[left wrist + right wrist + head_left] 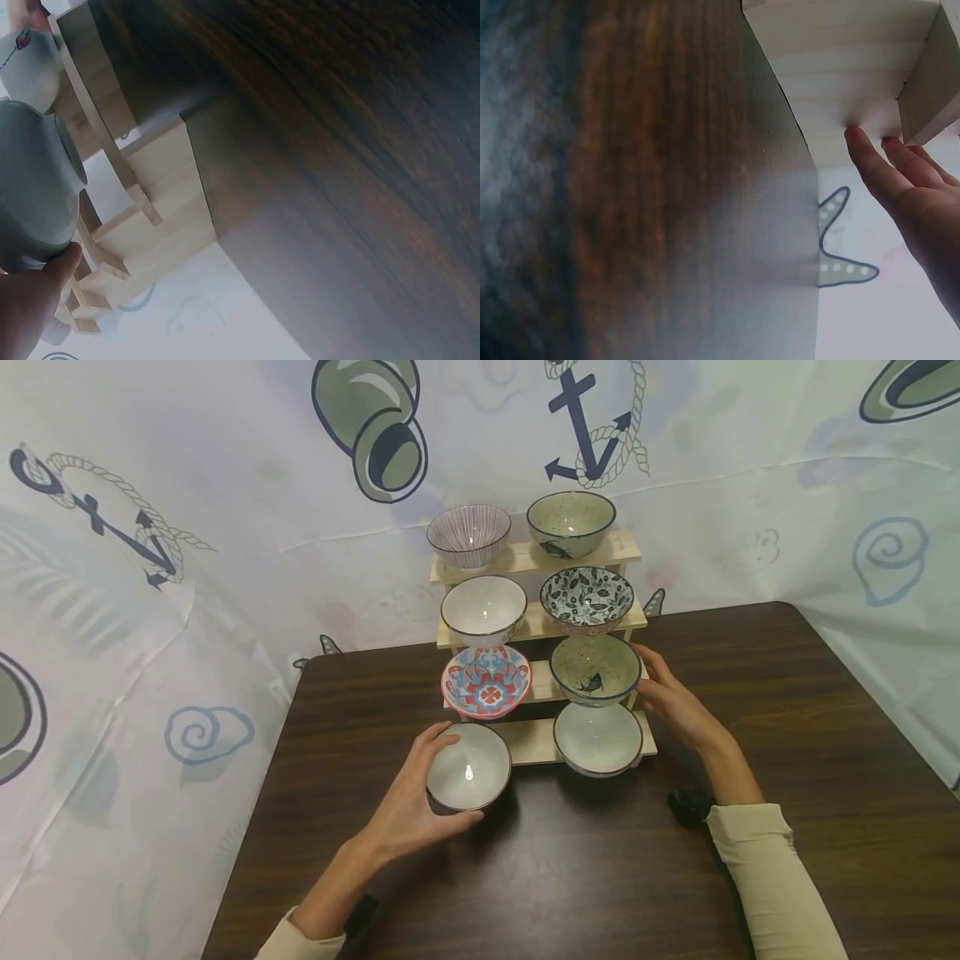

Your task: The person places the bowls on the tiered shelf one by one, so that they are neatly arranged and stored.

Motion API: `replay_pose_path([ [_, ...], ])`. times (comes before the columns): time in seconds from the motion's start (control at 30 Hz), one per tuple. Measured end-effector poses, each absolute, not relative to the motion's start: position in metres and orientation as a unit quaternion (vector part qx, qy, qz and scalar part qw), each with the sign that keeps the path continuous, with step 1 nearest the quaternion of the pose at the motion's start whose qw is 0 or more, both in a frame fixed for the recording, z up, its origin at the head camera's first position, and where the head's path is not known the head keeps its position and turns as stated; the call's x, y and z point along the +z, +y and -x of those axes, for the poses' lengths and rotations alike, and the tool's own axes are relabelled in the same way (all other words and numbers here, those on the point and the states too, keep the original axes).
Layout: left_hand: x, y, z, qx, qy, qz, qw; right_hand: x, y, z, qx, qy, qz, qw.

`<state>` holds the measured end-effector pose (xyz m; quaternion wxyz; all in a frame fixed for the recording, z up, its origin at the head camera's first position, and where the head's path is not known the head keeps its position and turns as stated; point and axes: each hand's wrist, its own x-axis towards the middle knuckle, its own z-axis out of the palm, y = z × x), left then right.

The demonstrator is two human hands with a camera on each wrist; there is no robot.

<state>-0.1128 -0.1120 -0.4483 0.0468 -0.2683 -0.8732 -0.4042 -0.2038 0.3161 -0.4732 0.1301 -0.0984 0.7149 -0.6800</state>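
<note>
My left hand (408, 802) grips a white bowl (468, 764) with a thin dark rim, thumb on the near side and fingers around the far side. The bowl is at the left front of a stepped wooden rack (536, 743). In the left wrist view the bowl's pale outside (34, 176) shows, tilted beside the rack's steps. At the rack's right side is my right hand (678, 706), near a speckled green bowl (600, 664). The right wrist view shows its fairly straight fingers (881, 176) at the rack's wooden side, holding nothing.
On the rack stand a striped bowl (468, 531), an upper green bowl (572, 518), a plain white bowl (483, 606), a black leaf-patterned bowl (587, 596), a red-and-blue bowl (486, 683) and a lower white bowl (597, 739). A printed cloth (247, 527) hangs behind the dark table (570, 877).
</note>
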Motion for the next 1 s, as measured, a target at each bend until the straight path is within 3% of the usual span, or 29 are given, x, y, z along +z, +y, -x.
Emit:
replay_pose_path([
  [1.0, -0.462, -0.092, 0.120, -0.423, -0.865, 0.267, 0.036, -0.475, 0.316, 0.204, -0.678, 0.718, 0.090, 0.129],
])
